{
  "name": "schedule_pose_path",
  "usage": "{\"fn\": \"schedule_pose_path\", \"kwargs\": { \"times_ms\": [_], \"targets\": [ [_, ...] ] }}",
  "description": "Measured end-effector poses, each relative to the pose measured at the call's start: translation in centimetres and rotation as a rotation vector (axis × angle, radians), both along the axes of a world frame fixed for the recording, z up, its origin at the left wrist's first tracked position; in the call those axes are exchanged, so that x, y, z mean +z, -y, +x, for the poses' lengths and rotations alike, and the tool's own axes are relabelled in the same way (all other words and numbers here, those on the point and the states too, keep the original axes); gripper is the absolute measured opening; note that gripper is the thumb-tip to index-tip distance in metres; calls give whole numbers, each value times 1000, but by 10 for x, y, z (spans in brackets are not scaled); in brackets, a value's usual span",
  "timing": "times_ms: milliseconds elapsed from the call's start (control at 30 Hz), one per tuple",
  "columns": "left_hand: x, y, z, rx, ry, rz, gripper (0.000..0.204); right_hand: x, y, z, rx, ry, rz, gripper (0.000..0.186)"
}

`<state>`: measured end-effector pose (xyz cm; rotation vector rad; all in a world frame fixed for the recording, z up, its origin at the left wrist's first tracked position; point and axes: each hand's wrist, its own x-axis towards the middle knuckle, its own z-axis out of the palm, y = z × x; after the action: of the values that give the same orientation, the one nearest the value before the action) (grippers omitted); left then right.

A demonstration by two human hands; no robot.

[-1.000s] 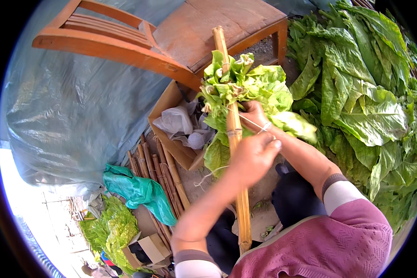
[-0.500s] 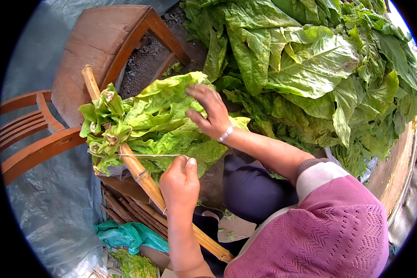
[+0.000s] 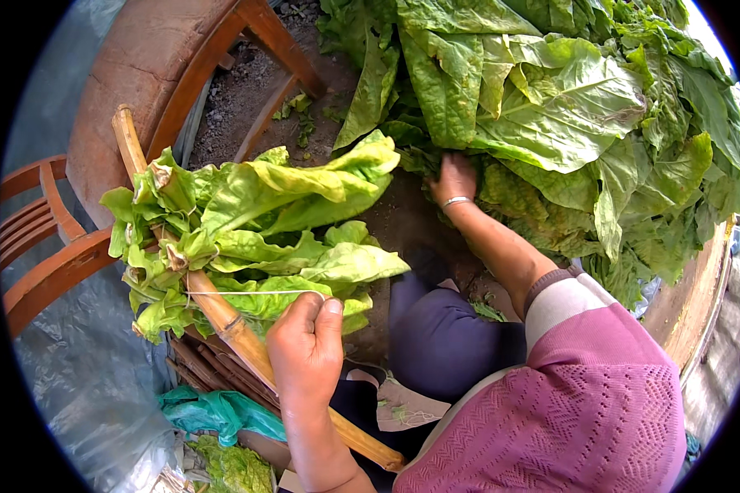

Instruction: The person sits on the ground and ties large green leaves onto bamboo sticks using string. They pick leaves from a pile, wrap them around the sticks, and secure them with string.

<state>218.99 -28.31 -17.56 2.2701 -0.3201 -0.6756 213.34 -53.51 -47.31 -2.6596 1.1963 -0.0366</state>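
Observation:
A thin string (image 3: 230, 292) stretches from the bamboo pole (image 3: 242, 337) to my left hand (image 3: 304, 357), which is closed on it. Bunches of yellow-green leaves (image 3: 296, 197) are tied on the pole's upper part, stalks gathered at the wood and blades lying out to the right. My right hand (image 3: 454, 179), a band on the wrist, reaches into the edge of the big heap of large green leaves (image 3: 551, 99); its fingertips are hidden among them.
A wooden seat (image 3: 140, 66) and curved chair back (image 3: 57, 255) stand at left over grey plastic sheeting (image 3: 66, 361). Lower left are brown sticks (image 3: 205, 366) and a teal plastic sheet (image 3: 214, 415). My dark-clothed knee (image 3: 444, 345) is below my right arm; a pale board (image 3: 682, 304) is at right.
My right hand has left the tied leaves and moved right into the heap. My left hand still grips the string, slightly lower and further left. The view has swung toward the heap.

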Motion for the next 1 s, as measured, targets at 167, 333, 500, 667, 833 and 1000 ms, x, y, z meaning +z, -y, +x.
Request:
{"fn": "schedule_pose_path", "kwargs": {
  "times_ms": [167, 333, 500, 667, 833, 1000],
  "targets": [
    [4, 13, 0, -43, 19, 8, 16, -12, 23, -38, 186, -74, 98, 31],
    [-1, 9, 3, -35, 9, -33, 18, 13, 14, -58, -101, 331, 825, 20],
    [2, 12, 2, 30, -122, 103, 23, 173, -58, -22, 472, 489, 1115, 22],
    [1, 10, 3, 342, -139, -360, 22, 185, -70, 17, 627, 553, 1749, 21],
    [10, 18, 6, 202, -73, -282, 16, -11, 1, 34, 95, -104, 337, 29],
    [12, 14, 5, 290, -206, -322, 15, -63, 12, 13, 165, -331, 145, 21]
  ]
}}
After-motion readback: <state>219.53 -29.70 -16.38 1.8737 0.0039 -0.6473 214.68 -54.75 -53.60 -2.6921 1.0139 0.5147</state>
